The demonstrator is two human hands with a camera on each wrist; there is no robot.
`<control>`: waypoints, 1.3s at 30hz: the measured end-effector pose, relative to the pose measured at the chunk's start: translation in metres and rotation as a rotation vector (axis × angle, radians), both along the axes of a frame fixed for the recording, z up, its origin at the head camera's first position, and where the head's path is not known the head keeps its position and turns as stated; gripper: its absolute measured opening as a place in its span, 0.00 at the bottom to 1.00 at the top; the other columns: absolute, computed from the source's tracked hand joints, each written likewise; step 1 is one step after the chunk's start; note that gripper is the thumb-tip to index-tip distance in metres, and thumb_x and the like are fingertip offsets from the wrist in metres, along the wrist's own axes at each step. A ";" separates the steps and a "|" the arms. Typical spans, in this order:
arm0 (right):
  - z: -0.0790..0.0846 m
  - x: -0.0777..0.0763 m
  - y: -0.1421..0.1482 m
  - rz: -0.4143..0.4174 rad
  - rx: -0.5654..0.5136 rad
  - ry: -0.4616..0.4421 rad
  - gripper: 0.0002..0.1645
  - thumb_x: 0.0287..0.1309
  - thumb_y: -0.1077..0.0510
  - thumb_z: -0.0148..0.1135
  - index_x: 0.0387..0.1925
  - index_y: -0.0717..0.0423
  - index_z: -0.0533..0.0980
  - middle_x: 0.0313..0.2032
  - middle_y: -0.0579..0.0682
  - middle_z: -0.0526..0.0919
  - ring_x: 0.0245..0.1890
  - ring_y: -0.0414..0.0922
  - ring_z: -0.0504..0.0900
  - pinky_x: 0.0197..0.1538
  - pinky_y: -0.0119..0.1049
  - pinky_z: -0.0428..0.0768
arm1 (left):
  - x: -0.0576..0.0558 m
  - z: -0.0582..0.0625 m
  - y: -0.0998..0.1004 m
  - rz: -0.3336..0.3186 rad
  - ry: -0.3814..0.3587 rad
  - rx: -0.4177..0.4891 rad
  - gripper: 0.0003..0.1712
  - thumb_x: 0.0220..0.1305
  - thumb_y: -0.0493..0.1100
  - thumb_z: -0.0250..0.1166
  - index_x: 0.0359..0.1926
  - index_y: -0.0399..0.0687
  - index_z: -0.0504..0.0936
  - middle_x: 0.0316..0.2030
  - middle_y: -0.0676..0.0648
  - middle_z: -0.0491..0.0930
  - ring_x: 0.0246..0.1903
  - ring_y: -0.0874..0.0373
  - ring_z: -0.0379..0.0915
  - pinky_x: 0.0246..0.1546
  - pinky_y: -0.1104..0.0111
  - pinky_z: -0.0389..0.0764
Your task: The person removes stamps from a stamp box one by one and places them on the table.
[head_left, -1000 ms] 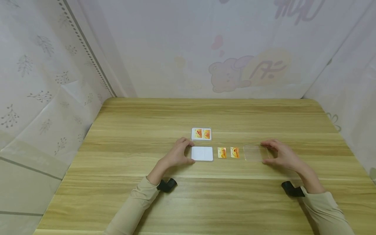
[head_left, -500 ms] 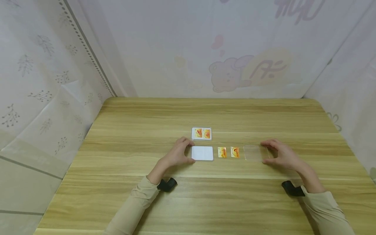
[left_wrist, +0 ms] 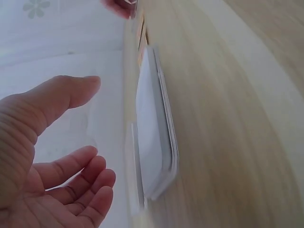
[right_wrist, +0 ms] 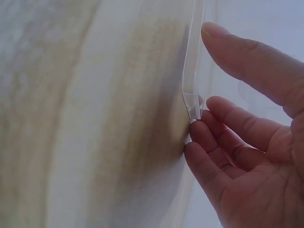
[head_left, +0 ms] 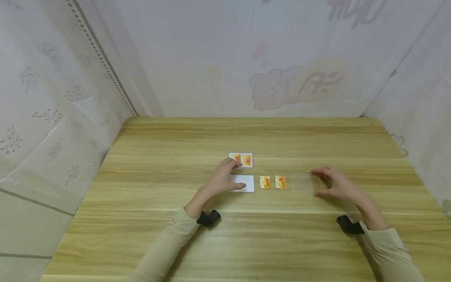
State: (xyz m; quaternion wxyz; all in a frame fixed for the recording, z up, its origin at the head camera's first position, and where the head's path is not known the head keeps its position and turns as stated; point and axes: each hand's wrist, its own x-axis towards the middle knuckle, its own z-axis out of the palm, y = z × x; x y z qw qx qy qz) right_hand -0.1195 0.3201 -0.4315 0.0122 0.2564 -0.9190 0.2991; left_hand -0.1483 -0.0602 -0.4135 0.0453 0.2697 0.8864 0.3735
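Left hand (head_left: 220, 179) above flat white case (head_left: 245, 179), right hand (head_left: 337, 186) against clear case (head_left: 303, 183)

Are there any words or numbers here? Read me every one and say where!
Nothing reads clearly.
Purplish lettering on the pale printed backdrop: faint, cut off.
Purplish marks on the backdrop's pale yellow oval: unreadable.
Two small yellow-and-orange cards: any print is too small.
White rectangular card with orange pictures: any print is too small.
Plain white rectangular card: no writing shows.
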 end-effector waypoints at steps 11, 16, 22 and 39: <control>-0.002 -0.001 0.002 0.017 -0.026 -0.026 0.36 0.35 0.63 0.77 0.49 0.71 0.73 0.46 0.62 0.76 0.47 0.58 0.73 0.53 0.12 0.58 | -0.003 0.000 0.013 -0.011 -0.012 0.025 0.33 0.43 0.39 0.75 0.49 0.29 0.74 0.42 0.37 0.74 0.44 0.44 0.69 0.48 0.57 0.70; -0.002 0.000 0.002 0.009 -0.015 -0.029 0.37 0.34 0.63 0.78 0.49 0.70 0.73 0.46 0.62 0.76 0.48 0.56 0.73 0.53 0.11 0.57 | -0.004 -0.001 0.022 -0.036 0.007 0.025 0.32 0.42 0.40 0.76 0.49 0.29 0.75 0.43 0.38 0.74 0.45 0.45 0.69 0.50 0.58 0.69; -0.002 -0.001 0.001 0.012 -0.013 -0.012 0.38 0.33 0.62 0.78 0.49 0.70 0.73 0.46 0.62 0.76 0.47 0.56 0.72 0.53 0.11 0.55 | -0.002 -0.002 0.035 -0.056 -0.034 0.023 0.35 0.45 0.40 0.75 0.52 0.29 0.73 0.48 0.39 0.73 0.49 0.47 0.68 0.53 0.58 0.68; -0.004 -0.002 0.004 0.002 -0.016 -0.031 0.38 0.33 0.62 0.78 0.50 0.69 0.73 0.47 0.61 0.76 0.48 0.56 0.72 0.53 0.12 0.56 | 0.003 0.000 0.090 -0.112 -0.018 -0.083 0.37 0.46 0.45 0.75 0.56 0.34 0.72 0.52 0.43 0.72 0.53 0.52 0.67 0.55 0.69 0.69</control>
